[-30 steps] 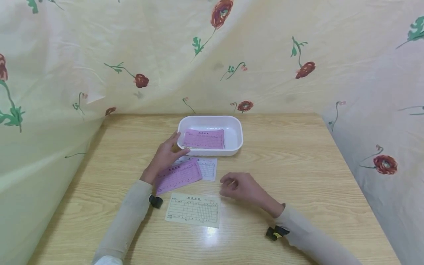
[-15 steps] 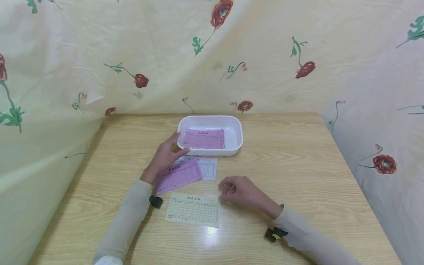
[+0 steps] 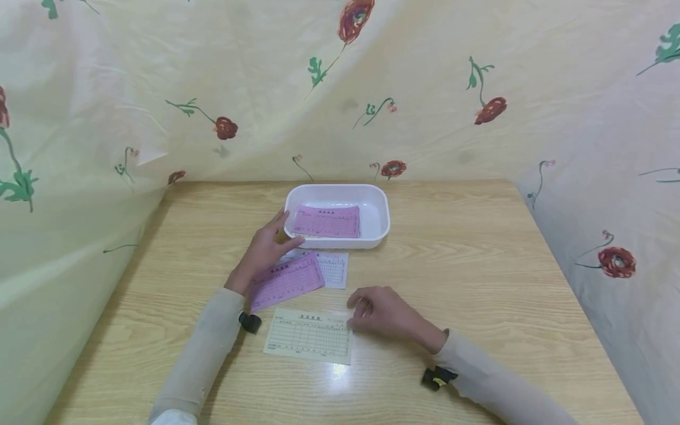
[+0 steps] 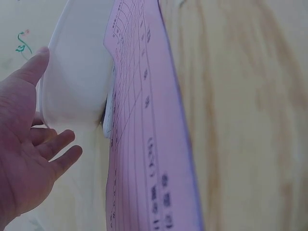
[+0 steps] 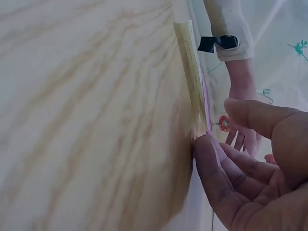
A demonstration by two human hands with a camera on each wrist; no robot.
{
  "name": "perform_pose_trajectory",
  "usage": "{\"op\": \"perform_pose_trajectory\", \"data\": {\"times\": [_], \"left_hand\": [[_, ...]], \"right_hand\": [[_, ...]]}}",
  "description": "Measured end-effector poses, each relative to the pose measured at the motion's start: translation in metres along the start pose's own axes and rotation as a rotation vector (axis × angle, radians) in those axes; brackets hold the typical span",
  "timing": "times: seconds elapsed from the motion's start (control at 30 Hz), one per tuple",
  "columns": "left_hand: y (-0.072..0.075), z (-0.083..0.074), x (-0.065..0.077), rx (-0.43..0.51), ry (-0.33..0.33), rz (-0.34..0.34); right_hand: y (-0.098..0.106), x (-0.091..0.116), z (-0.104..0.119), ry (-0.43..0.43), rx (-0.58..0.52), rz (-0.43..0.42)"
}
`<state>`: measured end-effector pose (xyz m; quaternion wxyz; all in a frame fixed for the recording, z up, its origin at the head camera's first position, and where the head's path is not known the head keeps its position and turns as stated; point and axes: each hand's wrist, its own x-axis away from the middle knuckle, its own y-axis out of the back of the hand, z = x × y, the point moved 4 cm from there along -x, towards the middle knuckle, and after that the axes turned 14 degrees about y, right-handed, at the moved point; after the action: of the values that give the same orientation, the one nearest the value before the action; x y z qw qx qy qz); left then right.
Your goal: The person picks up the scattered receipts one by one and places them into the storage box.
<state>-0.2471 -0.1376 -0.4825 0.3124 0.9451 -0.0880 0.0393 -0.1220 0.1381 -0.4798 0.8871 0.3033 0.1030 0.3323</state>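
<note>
My left hand [image 3: 264,248] touches the left front corner of a white plastic tray [image 3: 380,236], its fingers extended and its thumb at the front rim. A pile of pink printed slips [image 3: 326,222] lies inside the tray. In front of it a pink slip [image 3: 289,282] overlaps a white slip [image 3: 333,270], partly hidden by that hand. Nearer me lies a pale yellow slip [image 3: 308,336], flat on the table. My right hand [image 3: 385,313] hovers by its upper right corner, fingers loosely bent. The right wrist view shows a gap between the thumb [image 5: 260,118] and the index finger [image 5: 209,156].
A light wood table [image 3: 467,265] bears everything. Flower-printed cloth [image 3: 265,88] hangs behind the table and along both sides. The tray stands near the back edge, with bare wood to its right.
My right hand has moved slightly left and towards me, coming to the yellow slip's right edge. The left hand, tray and slips have stayed in place.
</note>
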Motion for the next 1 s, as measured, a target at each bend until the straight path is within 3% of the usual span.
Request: {"op": "perform_pose_trajectory", "data": {"times": [0.4,1.0], "left_hand": [[0.001,0.000,0.001,0.012,-0.008,-0.006],[0.001,0.001,0.001,0.003,-0.011,-0.006]], "right_hand": [[-0.007,-0.002,0.002,-0.028,0.108,-0.014],[-0.015,-0.005,0.005,0.041,0.151,-0.061]]}}
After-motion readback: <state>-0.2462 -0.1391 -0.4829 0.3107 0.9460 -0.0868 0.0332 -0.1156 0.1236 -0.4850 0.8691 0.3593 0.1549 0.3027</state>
